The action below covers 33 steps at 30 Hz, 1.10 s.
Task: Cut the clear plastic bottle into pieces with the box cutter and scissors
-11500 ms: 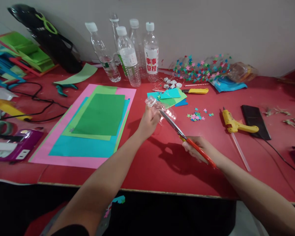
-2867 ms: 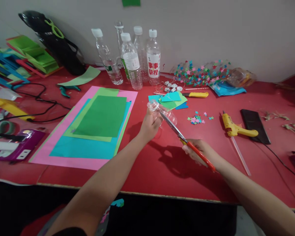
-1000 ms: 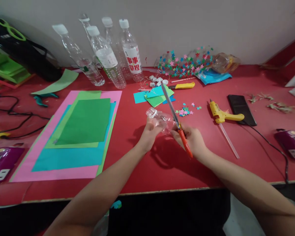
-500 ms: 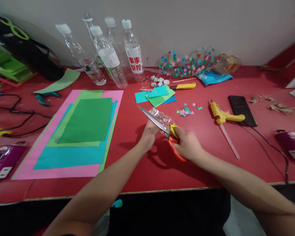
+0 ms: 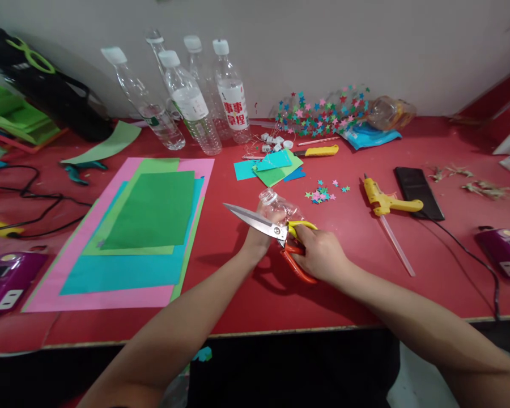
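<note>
My left hand [image 5: 259,233] is wrapped round a clear plastic bottle top [image 5: 289,209], partly behind the scissors; its open neck tilts up and to the left. In my right hand [image 5: 323,254] are large scissors [image 5: 255,220] with one yellow and one red-orange handle. The handles are spread apart, while the blades look close together and point left, passing in front of my left hand and the bottle piece. Whether the blades touch the plastic I cannot tell. Just beyond lie cut paper pieces [image 5: 276,164] and loose paper stars [image 5: 321,194].
Coloured paper sheets [image 5: 153,209] are stacked at left. Several plastic bottles [image 5: 233,107] stand along the wall, near a star-covered clear bottle [image 5: 323,116]. A yellow utility knife [image 5: 321,151], a yellow glue gun [image 5: 382,199] and a black phone [image 5: 419,192] lie to the right.
The scissors have swung so that their tips sit lower and farther left, the blades flatter. More of the bottle piece's neck shows. Both hands have shifted only slightly.
</note>
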### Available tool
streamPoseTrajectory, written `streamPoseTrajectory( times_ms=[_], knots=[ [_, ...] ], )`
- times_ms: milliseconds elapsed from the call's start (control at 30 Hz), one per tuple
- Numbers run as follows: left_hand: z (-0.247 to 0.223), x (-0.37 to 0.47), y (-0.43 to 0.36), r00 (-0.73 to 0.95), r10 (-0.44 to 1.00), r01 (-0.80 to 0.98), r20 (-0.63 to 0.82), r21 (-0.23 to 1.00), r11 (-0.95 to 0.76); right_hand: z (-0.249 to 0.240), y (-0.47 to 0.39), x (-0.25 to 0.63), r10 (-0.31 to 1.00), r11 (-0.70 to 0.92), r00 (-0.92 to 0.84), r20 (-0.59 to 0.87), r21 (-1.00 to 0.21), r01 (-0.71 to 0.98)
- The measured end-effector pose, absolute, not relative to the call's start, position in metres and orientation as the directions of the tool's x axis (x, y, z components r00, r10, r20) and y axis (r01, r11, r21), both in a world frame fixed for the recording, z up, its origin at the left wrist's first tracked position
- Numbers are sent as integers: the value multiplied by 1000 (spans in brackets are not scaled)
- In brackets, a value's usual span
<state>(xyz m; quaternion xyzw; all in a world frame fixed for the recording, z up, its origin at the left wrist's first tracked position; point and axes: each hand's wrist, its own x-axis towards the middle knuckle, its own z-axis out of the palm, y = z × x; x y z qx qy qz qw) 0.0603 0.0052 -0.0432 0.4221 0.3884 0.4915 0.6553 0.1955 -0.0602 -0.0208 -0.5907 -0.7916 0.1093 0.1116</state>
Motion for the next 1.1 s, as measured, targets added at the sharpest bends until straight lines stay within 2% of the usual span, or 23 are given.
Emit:
streamPoseTrajectory(
  times_ms=[267,333,400,500,567,700,833,1100],
  knots=[
    [-46,65,11,266,960,-261,-85,952,156,-17,-60,195,967,250,-253,29,-296,922],
    [-45,60,13,222,973,-279,-58,953,121,-14,-60,198,971,234,-237,38,-356,905],
    [-43,50,19,126,992,-308,-18,950,56,-9,-59,205,976,201,-215,25,-469,860],
    [-39,28,35,10,999,-400,-31,916,32,1,-55,221,975,124,-213,-69,-624,771],
    [-35,15,45,-49,997,-474,-61,880,31,8,-51,232,962,90,-226,-150,-610,787],
    [-27,4,53,-17,998,-557,-56,830,37,16,-47,241,919,69,-256,-300,-516,854],
    [-24,8,49,15,997,-587,-73,807,68,20,-50,240,852,63,-359,-381,-605,794],
    [-23,10,45,37,996,-578,-77,812,84,17,-52,243,817,47,-434,-380,-706,707]
  ],
)
